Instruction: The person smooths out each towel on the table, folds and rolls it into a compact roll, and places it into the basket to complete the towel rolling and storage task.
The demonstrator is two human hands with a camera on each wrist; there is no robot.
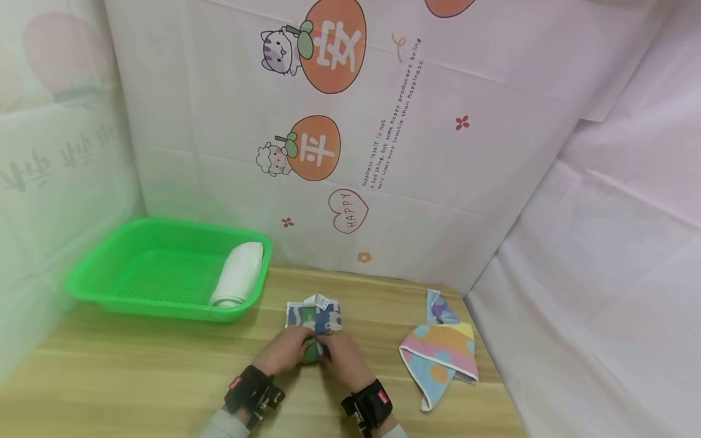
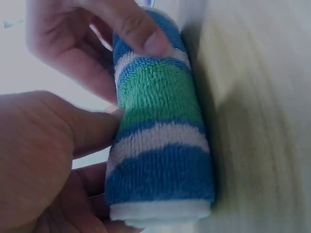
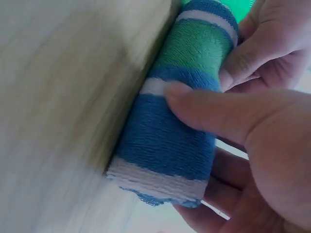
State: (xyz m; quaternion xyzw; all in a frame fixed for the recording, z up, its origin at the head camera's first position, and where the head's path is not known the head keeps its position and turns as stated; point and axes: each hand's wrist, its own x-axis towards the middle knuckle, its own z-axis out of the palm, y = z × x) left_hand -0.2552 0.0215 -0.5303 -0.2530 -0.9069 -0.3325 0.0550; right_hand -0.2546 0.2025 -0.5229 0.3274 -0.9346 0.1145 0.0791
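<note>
On a wooden table [image 1: 137,371], a green basket [image 1: 87,286] at ten o'clock of the hands holds one rolled white towel [image 1: 238,274]; a pastel towel [image 1: 440,353] lies loose at three o'clock. Between them, the left hand [image 1: 285,351] and right hand [image 1: 341,358] curl round a blue-green towel [image 1: 314,319], rolling it away from the person, seemingly halfway. The next move calls for even pressure to keep the roll tight. Knuckles hide the roll overhead; the wrist views blur the table.

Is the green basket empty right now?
No, a rolled white towel lies inside the green basket, against its right wall.
</note>
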